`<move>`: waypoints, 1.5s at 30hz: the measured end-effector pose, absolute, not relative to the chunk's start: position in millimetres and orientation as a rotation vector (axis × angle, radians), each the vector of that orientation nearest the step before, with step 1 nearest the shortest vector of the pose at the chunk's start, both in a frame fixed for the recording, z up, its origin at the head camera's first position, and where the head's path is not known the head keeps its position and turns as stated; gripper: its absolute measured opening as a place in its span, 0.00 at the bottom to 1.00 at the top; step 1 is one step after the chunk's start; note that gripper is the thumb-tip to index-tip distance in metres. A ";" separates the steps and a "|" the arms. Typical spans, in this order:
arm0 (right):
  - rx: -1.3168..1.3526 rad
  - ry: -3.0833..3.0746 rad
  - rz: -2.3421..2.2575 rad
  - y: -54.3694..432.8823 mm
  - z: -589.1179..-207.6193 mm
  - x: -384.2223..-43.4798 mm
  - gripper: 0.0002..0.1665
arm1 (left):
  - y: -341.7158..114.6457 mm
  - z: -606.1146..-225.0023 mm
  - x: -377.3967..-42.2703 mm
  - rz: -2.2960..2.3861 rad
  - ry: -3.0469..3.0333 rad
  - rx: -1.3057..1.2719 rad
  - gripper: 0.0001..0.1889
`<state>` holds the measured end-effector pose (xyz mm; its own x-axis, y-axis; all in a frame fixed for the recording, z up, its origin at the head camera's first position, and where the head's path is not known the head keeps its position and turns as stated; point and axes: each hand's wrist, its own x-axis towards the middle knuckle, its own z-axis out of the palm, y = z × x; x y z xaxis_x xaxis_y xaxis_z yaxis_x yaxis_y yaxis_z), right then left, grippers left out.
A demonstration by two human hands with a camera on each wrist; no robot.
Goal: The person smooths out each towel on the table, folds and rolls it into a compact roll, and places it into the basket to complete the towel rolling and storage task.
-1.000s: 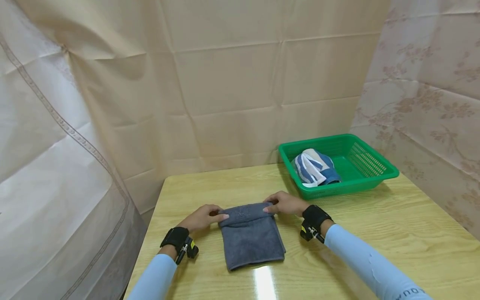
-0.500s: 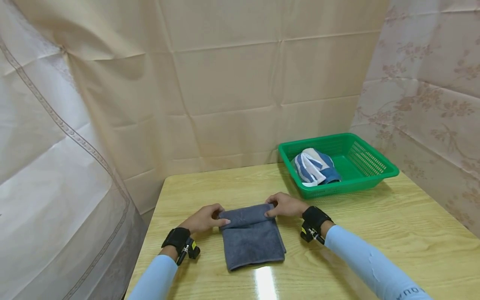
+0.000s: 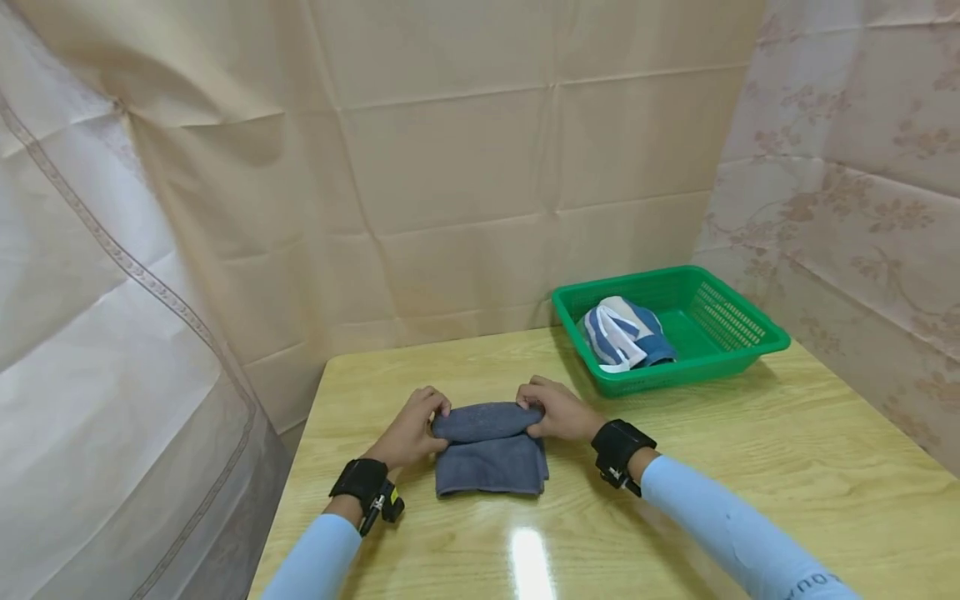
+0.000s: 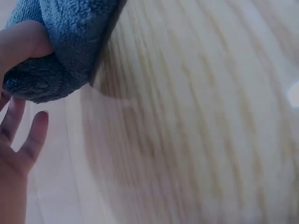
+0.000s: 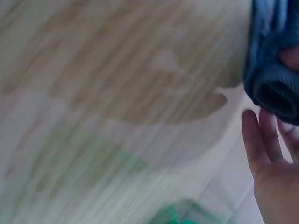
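Observation:
A dark grey-blue towel (image 3: 491, 467) lies on the table, its far part rolled into a thick tube and its near part still flat. My left hand (image 3: 408, 432) grips the left end of the roll, thumb on the near side and fingers behind. At the right end, my right hand (image 3: 562, 410) grips the roll the same way. In the left wrist view the thumb presses into the fluffy towel (image 4: 77, 42). The right wrist view shows the hollow end of the rolled towel (image 5: 275, 93) above the fingers (image 5: 261, 140).
A green plastic basket (image 3: 738, 360) stands at the back right of the wooden table (image 3: 675, 467). Inside its left part sits a blue, white and beige striped cloth (image 3: 626, 333). Cream curtains (image 3: 450, 208) hang behind the table, with patterned ones at the right.
The roll has grown thicker, and the flat part of the towel has become shorter as its near edge moved away from me. Both hands still grip the ends.

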<state>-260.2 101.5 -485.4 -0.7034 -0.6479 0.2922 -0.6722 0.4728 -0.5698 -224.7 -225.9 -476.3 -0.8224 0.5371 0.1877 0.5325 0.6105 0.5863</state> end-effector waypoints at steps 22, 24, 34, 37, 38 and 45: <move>1.168 -2.621 0.780 107.6 -478.5 -242.7 0.15 | -253.8 -472.5 -217.9 1.179 2.689 0.798 0.17; 1.141 -2.621 0.752 104.5 -478.4 -241.8 0.17 | -249.5 -469.4 -218.9 1.151 2.706 0.862 0.14; 1.207 -2.551 0.651 102.6 -491.2 -239.3 0.16 | -242.8 -466.2 -214.1 1.084 2.653 0.958 0.23; 1.211 -2.580 0.756 106.2 -487.7 -240.4 0.08 | -245.3 -466.4 -214.6 1.139 2.619 0.901 0.21; 1.214 -2.598 0.815 107.1 -484.7 -240.9 0.06 | -245.9 -466.4 -215.1 1.162 2.605 0.872 0.20; 1.039 -2.825 1.183 106.0 -467.0 -249.3 0.05 | -244.5 -470.1 -219.6 1.297 2.480 0.663 0.14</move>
<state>-249.3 106.0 -467.0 -0.7897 -0.5940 0.1536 -0.5263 0.5272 -0.6672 -219.6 -244.5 -470.1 -0.8604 0.5091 -0.0218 0.2725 0.4959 0.8245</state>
